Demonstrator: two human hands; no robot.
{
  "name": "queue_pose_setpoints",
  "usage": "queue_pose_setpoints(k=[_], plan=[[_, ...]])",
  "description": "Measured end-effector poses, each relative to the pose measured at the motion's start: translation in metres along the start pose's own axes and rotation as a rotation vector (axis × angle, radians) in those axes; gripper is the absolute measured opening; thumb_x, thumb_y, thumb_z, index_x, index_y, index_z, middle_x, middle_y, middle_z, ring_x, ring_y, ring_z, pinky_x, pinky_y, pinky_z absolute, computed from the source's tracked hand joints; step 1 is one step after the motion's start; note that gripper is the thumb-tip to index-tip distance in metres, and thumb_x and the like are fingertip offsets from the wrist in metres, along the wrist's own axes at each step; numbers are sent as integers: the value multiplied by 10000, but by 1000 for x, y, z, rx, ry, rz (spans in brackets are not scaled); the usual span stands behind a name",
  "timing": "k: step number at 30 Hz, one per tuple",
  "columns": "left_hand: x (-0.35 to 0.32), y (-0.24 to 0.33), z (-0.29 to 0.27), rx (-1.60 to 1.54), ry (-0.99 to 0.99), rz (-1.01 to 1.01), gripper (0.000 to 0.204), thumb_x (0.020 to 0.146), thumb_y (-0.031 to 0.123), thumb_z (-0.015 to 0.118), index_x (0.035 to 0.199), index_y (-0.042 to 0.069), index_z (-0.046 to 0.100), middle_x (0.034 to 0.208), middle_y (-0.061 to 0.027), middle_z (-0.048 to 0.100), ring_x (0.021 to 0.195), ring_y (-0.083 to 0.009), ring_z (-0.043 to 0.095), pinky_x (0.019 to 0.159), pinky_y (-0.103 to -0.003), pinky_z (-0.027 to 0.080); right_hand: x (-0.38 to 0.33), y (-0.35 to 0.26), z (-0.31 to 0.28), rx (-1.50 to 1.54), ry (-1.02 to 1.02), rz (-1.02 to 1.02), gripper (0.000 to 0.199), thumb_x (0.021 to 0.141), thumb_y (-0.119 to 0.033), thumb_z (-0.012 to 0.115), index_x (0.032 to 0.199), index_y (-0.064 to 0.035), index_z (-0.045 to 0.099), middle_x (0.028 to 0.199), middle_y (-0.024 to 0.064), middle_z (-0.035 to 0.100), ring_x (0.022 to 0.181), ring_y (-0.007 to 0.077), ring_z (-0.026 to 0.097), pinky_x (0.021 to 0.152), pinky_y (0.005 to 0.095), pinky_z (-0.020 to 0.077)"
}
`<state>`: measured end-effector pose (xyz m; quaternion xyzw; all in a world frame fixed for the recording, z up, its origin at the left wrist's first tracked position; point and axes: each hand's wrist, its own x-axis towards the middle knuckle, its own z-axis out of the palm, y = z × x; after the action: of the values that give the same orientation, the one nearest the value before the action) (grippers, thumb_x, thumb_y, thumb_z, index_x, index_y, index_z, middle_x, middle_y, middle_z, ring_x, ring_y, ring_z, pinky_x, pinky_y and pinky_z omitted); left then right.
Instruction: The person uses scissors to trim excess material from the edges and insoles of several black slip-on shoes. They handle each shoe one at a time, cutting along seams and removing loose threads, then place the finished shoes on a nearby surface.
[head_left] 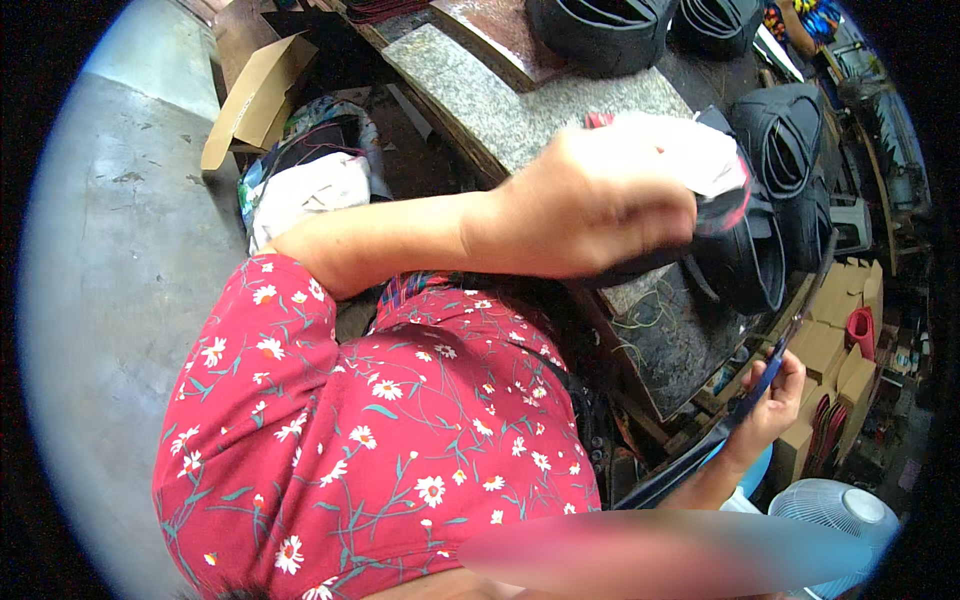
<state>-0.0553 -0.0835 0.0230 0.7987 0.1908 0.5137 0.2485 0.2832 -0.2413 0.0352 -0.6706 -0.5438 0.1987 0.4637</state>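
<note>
Short-sleeved red blouse (380,430) — white daisies, green stems — forearms bare.

Pretty even daylight here, brightest on the concrete floor (120,250) at left; everything right of it gets dim and shadowy. Heavy fisheye bending plus black corners. The left hand (590,200) is motion-blurred, and a smeared patch sits along the bottom edge.

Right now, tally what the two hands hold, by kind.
White cloth: 1, left hand
Black-and-red piece: 1, left hand
Scissors: 1, right hand
Total: 3
</note>
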Motion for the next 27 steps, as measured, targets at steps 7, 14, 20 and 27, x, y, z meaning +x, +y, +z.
queue_pose_setpoints(k=[7, 14, 20, 27], plan=[[-40, -47, 16, -689, 682, -930, 245, 996, 119, 610, 1210, 34, 527, 1089, -30, 567, 987, -99, 526, 903, -256, 449, -11, 24, 49, 237, -10, 80, 311, 889, -50, 704, 1170, -21, 575, 1069, 59, 612, 764, 112, 609, 656, 237, 518], [-72, -41, -6, 138, 46, 21, 706, 832, 471, 771, 1405, 141, 523, 1546, -200, 329, 1455, -424, 281, 1197, -528, 231, -15, 47, 81, 326, -11, 149, 245, 951, -106, 678, 1150, -21, 565, 863, 26, 637, 776, 105, 621, 695, 224, 484], [-53, -37, -10, 328, 13, 99, 373, 681, 57, 820, 1019, 80, 665, 1093, -93, 652, 1254, -393, 541, 1062, -495, 447, 29, 24, 32, -513, 425, -374, 386, 830, -79, 819, 1153, -12, 619, 1049, 95, 697, 922, 211, 675, 857, 338, 533], [-7, -37, 20, 358, 196, 240, 315, 704, 125, 819, 974, 82, 662, 831, -63, 545, 897, -299, 577, 960, -478, 491, 54, 30, 27, -719, 107, -113, 320, 872, 15, 679, 1171, -29, 574, 1076, 133, 750, 1008, 235, 730, 879, 338, 517]])
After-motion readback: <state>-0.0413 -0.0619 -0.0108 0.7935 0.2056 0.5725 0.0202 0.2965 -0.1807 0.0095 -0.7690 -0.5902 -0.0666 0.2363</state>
